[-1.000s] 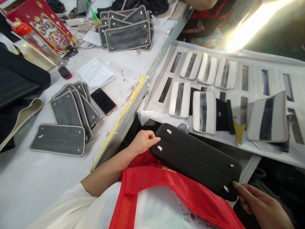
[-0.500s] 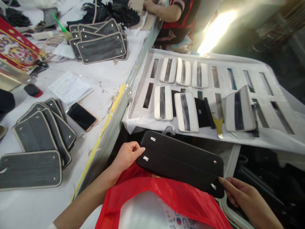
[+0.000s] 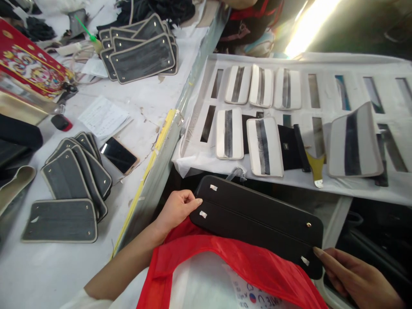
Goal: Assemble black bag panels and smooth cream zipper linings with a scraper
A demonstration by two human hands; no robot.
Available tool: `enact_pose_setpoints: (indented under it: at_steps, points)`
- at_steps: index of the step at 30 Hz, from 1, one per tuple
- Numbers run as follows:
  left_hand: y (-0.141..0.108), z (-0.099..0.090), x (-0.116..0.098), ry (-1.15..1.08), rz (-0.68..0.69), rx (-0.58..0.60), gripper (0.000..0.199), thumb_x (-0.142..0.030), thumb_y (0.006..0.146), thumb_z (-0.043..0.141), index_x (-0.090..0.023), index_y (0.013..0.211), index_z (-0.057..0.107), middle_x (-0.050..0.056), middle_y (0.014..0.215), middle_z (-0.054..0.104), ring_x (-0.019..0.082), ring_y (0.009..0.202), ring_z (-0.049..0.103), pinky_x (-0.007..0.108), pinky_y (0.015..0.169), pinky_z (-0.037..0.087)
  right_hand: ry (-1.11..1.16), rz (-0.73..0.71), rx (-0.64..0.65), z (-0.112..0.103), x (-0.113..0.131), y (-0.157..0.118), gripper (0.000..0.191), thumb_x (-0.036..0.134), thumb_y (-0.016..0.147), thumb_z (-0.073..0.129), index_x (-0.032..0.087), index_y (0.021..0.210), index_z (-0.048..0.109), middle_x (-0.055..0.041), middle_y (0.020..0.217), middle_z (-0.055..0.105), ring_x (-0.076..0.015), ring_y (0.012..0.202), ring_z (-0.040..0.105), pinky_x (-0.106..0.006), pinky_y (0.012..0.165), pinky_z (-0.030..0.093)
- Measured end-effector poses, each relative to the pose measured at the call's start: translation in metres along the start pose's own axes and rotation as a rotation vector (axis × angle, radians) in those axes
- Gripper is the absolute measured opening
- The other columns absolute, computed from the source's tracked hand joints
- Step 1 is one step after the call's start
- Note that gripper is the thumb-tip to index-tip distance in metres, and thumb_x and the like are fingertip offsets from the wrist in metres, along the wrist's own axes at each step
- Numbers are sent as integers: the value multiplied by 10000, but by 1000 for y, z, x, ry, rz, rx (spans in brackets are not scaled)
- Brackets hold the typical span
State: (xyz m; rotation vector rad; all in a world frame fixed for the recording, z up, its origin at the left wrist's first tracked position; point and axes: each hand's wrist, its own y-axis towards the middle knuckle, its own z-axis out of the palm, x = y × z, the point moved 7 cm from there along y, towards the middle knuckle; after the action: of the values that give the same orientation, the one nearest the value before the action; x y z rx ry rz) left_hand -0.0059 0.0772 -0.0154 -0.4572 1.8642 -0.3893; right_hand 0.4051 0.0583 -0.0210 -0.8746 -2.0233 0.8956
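Note:
A long black panel (image 3: 257, 221) with rounded corners is held across my lap, over a red apron (image 3: 225, 253). My left hand (image 3: 178, 208) pinches its left end between thumb and fingers. At the lower right end, my right hand (image 3: 347, 268) grips the panel's edge. Small whitish pieces sit near three corners, and a shiny metal stud shows near the upper right corner. The fingertips behind the panel are hidden.
On the left table (image 3: 128, 107) lie stacked grey panels (image 3: 141, 58), more grey panels (image 3: 64, 174), a phone (image 3: 119, 155) and papers (image 3: 103, 116). Ahead, a slotted white rack (image 3: 199, 150) carries pale pads (image 3: 265, 146) and a yellow-handled tool (image 3: 315, 167).
The view has shifted, so the tables' contents appear moved. Both hands still hold the black panel, which sits slightly farther right in the picture. The person's arm at the top has left view.

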Motion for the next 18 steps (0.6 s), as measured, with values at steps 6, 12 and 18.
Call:
enact_pose_setpoints:
  at_steps: [6,12,18]
  points:
    - [3,-7,-7,127,97,7,358,-451,736,628,-139,573,566,-32,513,503,76,490,415,196,470,298,-46,-18,-40,2,2,-7,476,660,533,583,197,462,502,10,415,395,-88,393,317,-240,418,233]
    - [2,-11,-15,257,143,44,392,-464,744,606,-134,536,567,-25,488,508,76,475,420,212,467,282,-89,-134,-62,-1,-7,-4,489,657,628,590,183,528,521,12,440,427,-90,398,342,-234,397,231]
    - [-4,-10,-24,192,146,83,374,-443,714,637,-140,516,546,-36,432,468,69,438,393,213,454,265,-142,-226,-77,4,6,-17,467,604,697,545,183,501,491,0,435,429,-98,402,354,-250,411,244]
